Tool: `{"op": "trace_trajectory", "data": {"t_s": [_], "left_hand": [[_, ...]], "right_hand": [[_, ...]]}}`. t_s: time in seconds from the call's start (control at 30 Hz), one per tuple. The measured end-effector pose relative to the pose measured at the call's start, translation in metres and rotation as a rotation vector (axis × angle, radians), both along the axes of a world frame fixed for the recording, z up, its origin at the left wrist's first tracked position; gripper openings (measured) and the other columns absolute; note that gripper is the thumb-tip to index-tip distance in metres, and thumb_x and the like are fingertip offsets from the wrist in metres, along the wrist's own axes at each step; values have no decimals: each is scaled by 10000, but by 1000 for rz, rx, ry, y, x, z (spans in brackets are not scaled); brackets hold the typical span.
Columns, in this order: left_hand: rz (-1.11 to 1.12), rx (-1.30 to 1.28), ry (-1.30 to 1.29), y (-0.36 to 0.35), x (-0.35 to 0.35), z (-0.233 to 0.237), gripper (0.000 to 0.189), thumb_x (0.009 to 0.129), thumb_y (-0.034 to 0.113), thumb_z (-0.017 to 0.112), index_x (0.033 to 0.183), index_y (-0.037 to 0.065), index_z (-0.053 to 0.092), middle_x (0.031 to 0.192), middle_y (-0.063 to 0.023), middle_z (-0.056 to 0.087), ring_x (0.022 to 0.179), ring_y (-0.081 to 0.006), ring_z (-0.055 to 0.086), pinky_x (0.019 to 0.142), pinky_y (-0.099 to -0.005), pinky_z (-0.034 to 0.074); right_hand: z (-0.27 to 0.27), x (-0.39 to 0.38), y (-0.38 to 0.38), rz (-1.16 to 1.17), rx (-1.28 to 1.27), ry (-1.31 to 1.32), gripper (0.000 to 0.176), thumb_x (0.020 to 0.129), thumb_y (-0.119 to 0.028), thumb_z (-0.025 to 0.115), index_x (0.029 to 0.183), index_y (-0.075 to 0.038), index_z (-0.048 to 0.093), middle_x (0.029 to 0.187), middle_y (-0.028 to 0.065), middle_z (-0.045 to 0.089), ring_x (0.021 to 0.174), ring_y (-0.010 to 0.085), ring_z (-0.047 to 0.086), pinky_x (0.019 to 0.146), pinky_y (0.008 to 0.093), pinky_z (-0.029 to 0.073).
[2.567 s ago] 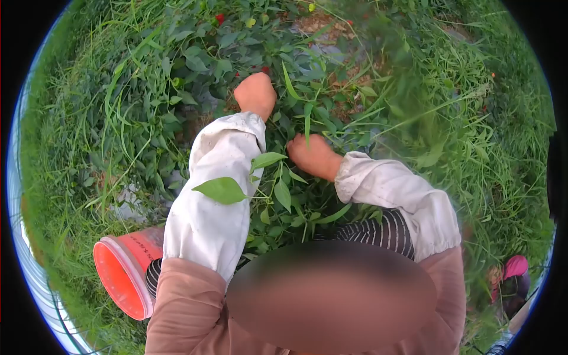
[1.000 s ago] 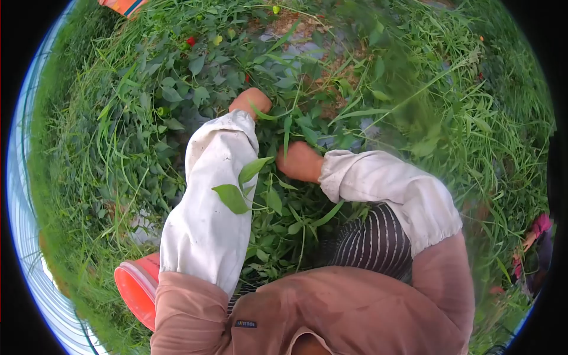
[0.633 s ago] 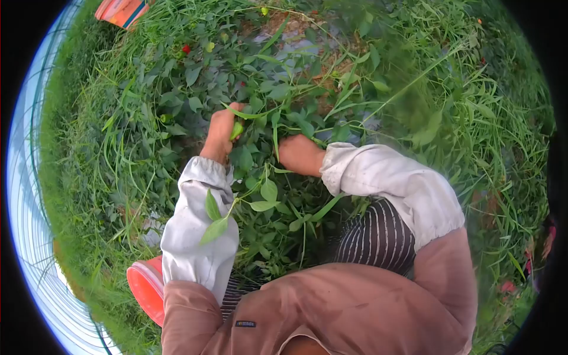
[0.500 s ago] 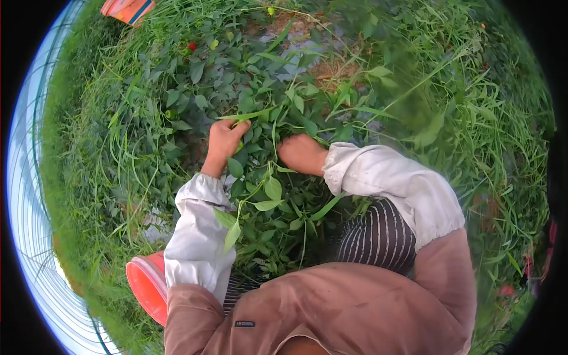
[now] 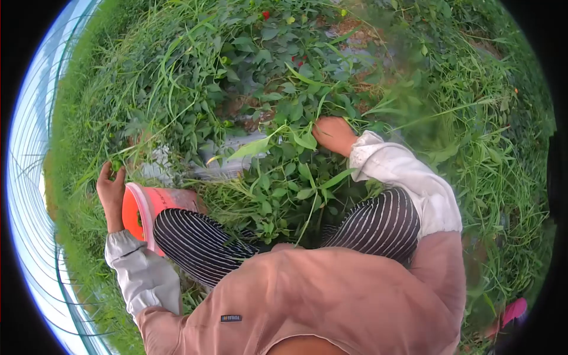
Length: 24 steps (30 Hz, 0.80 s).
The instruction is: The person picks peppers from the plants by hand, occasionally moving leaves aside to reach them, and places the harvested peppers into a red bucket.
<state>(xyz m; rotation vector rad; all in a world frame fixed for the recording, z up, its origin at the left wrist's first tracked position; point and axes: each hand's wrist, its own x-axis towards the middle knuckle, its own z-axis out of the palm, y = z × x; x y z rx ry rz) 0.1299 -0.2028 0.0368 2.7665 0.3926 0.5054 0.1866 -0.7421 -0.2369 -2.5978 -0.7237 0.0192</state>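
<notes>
My left hand (image 5: 111, 188) is raised at the far left, just beside the rim of the orange-red bucket (image 5: 177, 200). Its thumb and fingers are curled close to something small and green, too small to make out. Inside the bucket some green shows. At the centre, my right hand (image 5: 335, 135) is closed among the leaves of a pepper plant (image 5: 287, 177); its fingertips are hidden by foliage, and what they hold cannot be seen.
Red peppers (image 5: 265, 15) show among plants ahead. Plastic sheeting (image 5: 228, 158) covers soil left of the centre plant. Tall grass (image 5: 473, 142) stands at the right. A pink object (image 5: 514, 311) lies at the lower right. Clear greenhouse film curves along the left.
My left hand has moved from the central plant down and left to the bucket. My right hand remains in the plant. The view has shifted, and more of the bucket shows.
</notes>
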Motion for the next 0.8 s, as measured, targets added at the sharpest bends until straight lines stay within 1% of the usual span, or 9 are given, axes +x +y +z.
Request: {"op": "trace_trajectory", "data": {"t_s": [0.1, 0.2, 0.27, 0.4, 0.47, 0.53, 0.63, 0.73, 0.8], "left_hand": [[399, 302, 295, 15, -66, 33, 628, 750, 196, 746, 1289, -37, 524, 942, -166, 685, 809, -247, 657, 759, -336, 511], [386, 310, 510, 88, -128, 17, 799, 713, 259, 761, 1394, 2, 431, 974, -206, 654, 855, -237, 656, 748, -337, 514], [225, 492, 380, 140, -160, 0, 854, 713, 266, 761, 1433, 21, 372, 1026, -222, 651, 948, -264, 655, 808, -351, 516], [207, 33, 125, 71, -163, 30, 653, 783, 194, 729, 1350, -8, 473, 1100, -196, 653, 1032, -315, 631, 912, -394, 489], [-20, -320, 149, 44, -161, 44, 470, 853, 147, 676, 1279, -6, 552, 1081, -151, 662, 1003, -225, 635, 891, -343, 496], [-66, -398, 129, 8, -154, 51, 405, 873, 132, 659, 1247, -4, 579, 1078, -128, 664, 985, -187, 629, 879, -315, 495], [-202, -526, 135, -26, -135, 38, 341, 893, 122, 650, 1209, 0, 611, 1072, -93, 667, 957, -139, 620, 860, -278, 492], [-367, -691, 221, -50, -102, 38, 342, 889, 125, 664, 1200, -7, 611, 1070, -71, 669, 997, -143, 623, 909, -288, 479], [-457, -754, 281, -48, -64, 22, 337, 889, 141, 669, 1192, 2, 619, 1048, -63, 674, 974, -138, 626, 893, -285, 484]], "right_hand": [[16, -5, -7, 33, 122, -46, 183, 867, -171, 533, 868, -4, 607, 812, 197, 637, 764, 383, 622, 714, 469, 508], [-7, 3, -9, 35, 53, -64, 209, 893, -182, 504, 897, 3, 602, 832, 215, 635, 784, 410, 615, 737, 503, 496], [39, 2, -4, -10, 0, 205, 231, 899, -186, 491, 911, 18, 597, 851, 237, 629, 813, 432, 609, 749, 516, 484], [-3, 38, -10, 165, 27, 244, 255, 888, -182, 474, 885, 40, 601, 873, 268, 618, 839, 454, 596, 768, 513, 468], [-23, 59, -10, 266, -64, 200, 291, 887, -197, 455, 859, 46, 613, 877, 274, 621, 833, 455, 593, 779, 522, 458], [17, 52, -3, 349, -249, 131, 331, 890, -220, 441, 864, 45, 636, 902, 272, 633, 860, 441, 604, 796, 511, 465], [71, 20, 25, 64, -343, 232, 318, 889, -247, 481, 857, 0, 679, 905, 216, 672, 858, 393, 648, 737, 473, 509], [131, -2, 63, 187, -929, 6, 240, 843, -303, 610, 818, -91, 721, 875, 98, 715, 781, 269, 695, 592, 397, 533], [180, -14, 92, 237, -722, -128, 239, 839, -289, 610, 836, -72, 710, 839, 120, 704, 753, 296, 684, 633, 404, 538]]}}
